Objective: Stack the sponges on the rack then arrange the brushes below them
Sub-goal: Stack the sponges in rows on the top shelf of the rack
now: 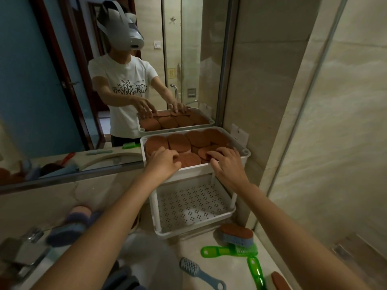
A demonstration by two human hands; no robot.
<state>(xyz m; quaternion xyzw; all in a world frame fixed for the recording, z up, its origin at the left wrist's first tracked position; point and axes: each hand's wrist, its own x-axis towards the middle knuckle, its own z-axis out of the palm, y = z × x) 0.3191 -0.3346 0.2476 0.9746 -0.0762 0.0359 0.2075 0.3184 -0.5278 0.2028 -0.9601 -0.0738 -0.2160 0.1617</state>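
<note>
The mirror (41, 80) fills the wall ahead of me, and the stone counter (230, 268) runs beneath it. The white two-tier rack (194, 169) stands on that counter, tucked into the corner. Its perforated lower shelf (192, 204) has no brushes on it yet. The top tray is packed with brown sponges (178, 142), overlapping so they all fit.

My right hand (226, 164) lies fingers spread and flat on the front-right sponges, holding nothing, I think to level the layer. My left hand (165, 162) bends its fingers down onto the front-left sponges; I cannot tell whether they pinch one.

The green brushes (222, 251), the blue-backed scrubber (236, 234) and the grey-blue brush (194, 267) wait on the counter near the rack, within reach for the shelf below.
</note>
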